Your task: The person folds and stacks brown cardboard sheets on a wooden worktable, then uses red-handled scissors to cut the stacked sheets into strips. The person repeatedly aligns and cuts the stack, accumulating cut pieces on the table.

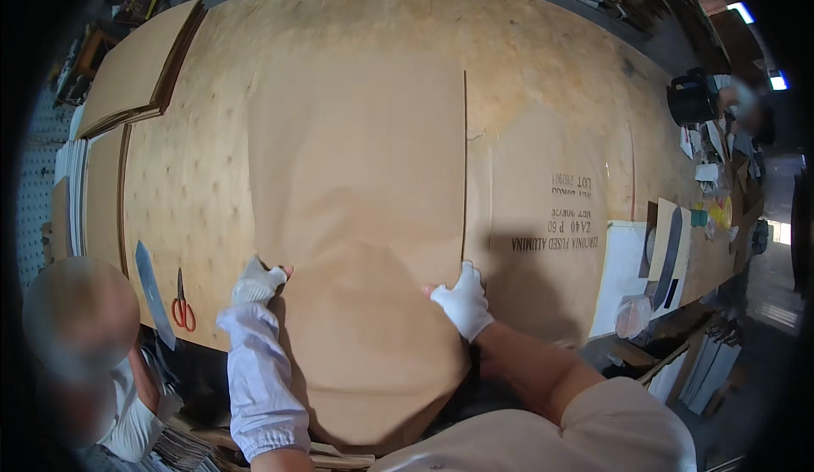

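Observation:
A long sheet of brown kraft paper [365, 167] lies lengthwise over the plywood table, its near end bulging and drooping past the front edge toward me. My left hand [261, 281], in a fingerless-tipped white glove with a pale sleeve cover above it, grips the paper's left edge, thumb on top. On the opposite edge, my right hand [462, 301], also in a white glove, pinches the paper with its thumb over it. The fingers under the sheet are hidden on both sides. Beside the right hand lies another brown paper piece [543, 209] with dark print, partly in shadow.
Red-handled scissors [183, 309] and a long grey blade-shaped strip [154, 290] lie left of my left hand. Stacked brown boards [140, 69] stand at the far left. A person [127, 404] is at the lower left. A black container [692, 99] sits at the right end of the table [186, 184].

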A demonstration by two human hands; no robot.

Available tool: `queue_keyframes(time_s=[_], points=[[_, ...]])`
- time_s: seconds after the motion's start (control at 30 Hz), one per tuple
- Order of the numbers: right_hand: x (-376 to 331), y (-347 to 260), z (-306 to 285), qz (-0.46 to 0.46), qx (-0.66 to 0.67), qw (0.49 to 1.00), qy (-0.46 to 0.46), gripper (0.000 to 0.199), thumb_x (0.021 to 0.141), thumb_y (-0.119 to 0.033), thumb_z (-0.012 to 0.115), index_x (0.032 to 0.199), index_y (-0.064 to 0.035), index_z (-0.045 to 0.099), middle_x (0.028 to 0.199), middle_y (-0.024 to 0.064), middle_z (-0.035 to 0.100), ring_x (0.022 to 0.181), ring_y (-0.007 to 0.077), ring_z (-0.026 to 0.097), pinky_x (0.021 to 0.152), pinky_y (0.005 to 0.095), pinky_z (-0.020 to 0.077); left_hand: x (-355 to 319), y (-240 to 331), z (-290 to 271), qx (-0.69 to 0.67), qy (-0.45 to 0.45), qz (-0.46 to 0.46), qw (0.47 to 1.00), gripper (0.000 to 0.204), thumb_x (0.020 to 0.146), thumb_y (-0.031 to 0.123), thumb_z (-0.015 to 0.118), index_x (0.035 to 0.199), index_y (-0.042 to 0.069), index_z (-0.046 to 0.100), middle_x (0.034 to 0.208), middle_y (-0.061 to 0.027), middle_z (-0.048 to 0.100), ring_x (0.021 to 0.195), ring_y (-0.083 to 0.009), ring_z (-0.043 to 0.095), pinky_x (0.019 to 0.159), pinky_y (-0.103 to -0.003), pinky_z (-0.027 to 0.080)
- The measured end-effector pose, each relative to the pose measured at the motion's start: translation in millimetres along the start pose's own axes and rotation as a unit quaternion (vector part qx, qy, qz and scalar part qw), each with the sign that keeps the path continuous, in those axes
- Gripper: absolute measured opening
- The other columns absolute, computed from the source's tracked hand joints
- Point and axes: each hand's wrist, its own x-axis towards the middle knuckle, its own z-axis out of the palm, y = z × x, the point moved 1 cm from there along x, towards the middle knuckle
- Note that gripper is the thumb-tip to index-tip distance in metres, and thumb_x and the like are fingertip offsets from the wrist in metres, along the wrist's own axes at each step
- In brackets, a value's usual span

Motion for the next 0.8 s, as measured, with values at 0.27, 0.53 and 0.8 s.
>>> queue_keyframes(time_s=[0.27, 0.53, 0.8], points=[[21.5, 3.9, -5.2, -0.012, -0.074, 0.997, 0.009, 0.087, 0.070, -0.043, 0.080, 0.136, 0.0009, 0.043, 0.134, 0.0190, 0.048, 0.125, 0.0343, 0.047, 0.104, 0.0406, 0.0417, -3.7, -116.6, 13.9, -0.020, -0.051, -0.002, 0.998, 0.075, 0.078, 0.043, 0.078, 0.132, 0.000, 0.051, 0.125, -0.0123, 0.061, 0.112, -0.0240, 0.056, 0.096, -0.037, 0.045], [11.0, 37.6, 39.6, 0.057, 0.391, 0.802, -0.448, 0.042, 0.098, -0.028, 0.053, 0.123, 0.0042, 0.055, 0.116, 0.0128, 0.065, 0.102, 0.0253, 0.063, 0.092, 0.0372, 0.0505, -183.0, -116.9, -20.5, -0.281, 0.093, -0.140, 0.945, 0.018, 0.085, 0.028, 0.070, 0.090, 0.012, 0.074, 0.083, -0.0053, 0.071, 0.069, -0.0155, 0.060, 0.064, -0.031, 0.048], [6.6, 86.5, -10.5, 0.019, 0.232, 0.905, -0.357, 0.066, 0.095, -0.048, 0.051, 0.140, -0.0002, 0.042, 0.141, 0.0149, 0.047, 0.124, 0.0312, 0.049, 0.102, 0.0446, 0.0430, -241.7, -59.6, 10.6, -0.161, 0.150, -0.132, 0.966, 0.055, 0.081, 0.046, 0.064, 0.120, 0.007, 0.062, 0.122, -0.0199, 0.062, 0.116, -0.0336, 0.058, 0.095, -0.044, 0.045]])
